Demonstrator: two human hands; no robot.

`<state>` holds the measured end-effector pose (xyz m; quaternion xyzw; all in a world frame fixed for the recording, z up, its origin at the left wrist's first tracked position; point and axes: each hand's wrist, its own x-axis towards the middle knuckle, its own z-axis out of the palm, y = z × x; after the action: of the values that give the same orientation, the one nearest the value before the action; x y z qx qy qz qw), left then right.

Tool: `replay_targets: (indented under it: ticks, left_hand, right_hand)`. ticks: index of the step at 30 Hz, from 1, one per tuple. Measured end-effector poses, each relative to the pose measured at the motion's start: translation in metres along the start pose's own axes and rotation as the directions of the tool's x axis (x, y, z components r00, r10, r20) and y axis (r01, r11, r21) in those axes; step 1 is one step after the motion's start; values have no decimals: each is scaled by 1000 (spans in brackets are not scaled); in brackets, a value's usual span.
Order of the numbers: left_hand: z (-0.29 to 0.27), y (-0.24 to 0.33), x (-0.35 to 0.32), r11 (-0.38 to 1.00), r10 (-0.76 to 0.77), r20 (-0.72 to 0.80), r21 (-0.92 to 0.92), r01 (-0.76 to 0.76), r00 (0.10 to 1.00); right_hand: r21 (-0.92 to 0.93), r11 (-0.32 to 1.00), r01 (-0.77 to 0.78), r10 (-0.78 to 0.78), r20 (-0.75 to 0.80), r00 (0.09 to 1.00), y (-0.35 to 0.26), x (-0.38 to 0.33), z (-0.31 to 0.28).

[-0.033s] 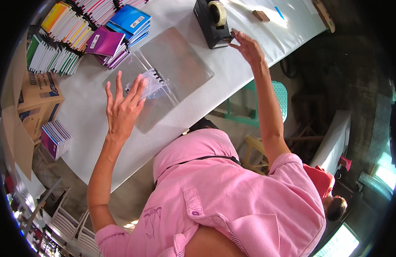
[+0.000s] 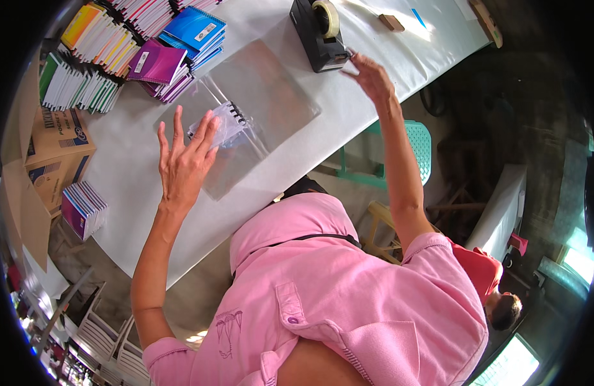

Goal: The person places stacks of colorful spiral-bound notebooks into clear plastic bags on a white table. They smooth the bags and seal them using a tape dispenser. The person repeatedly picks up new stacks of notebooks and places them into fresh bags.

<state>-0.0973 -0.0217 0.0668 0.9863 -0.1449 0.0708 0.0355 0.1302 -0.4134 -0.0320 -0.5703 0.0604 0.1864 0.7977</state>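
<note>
My left hand point(image 2: 186, 161) lies with spread fingers over a small spiral notepad point(image 2: 225, 130). The pad appears wrapped in clear film and rests on a large transparent plastic sheet point(image 2: 281, 96) on the table. At the far side, my right hand point(image 2: 376, 80) is just off the front end of a black tape dispenser point(image 2: 315, 48). Its fingertips pinch what looks like the end of the clear tape by the cutter. A roll of tape point(image 2: 333, 20) sits in the dispenser.
Stacks of notebooks, including purple point(image 2: 158, 62) and blue point(image 2: 194, 31) ones, stand at the far left. A cardboard box point(image 2: 62, 138) and a small notebook stack point(image 2: 86, 209) are at the left edge. A brown block point(image 2: 392, 24) lies beyond the dispenser. Green stool point(image 2: 420, 148) beside the table; a person in red point(image 2: 480, 270) behind.
My right hand has drawn back slightly from the dispenser's cutter, down and toward me. My left hand has stayed in place on the notepad.
</note>
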Motion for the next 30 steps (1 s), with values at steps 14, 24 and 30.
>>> replay_targets:
  ticks: [14, 24, 30]
  left_hand:
    - [3, 1, -7, 1000, -15, -19, 11, 15, 1000]
    - [7, -2, -1, 991, -65, -12, -121, 63, 998]
    - [29, -25, 27, 763, -139, 214, -599, 242, 967]
  right_hand:
    - [-245, 947, -209, 234, 78, 969, 7, -140, 238]
    - [-413, 908, -61, 31, -78, 996, 93, -156, 254]
    - [-904, 408, 131, -136, 81, 987, 109, -141, 246]
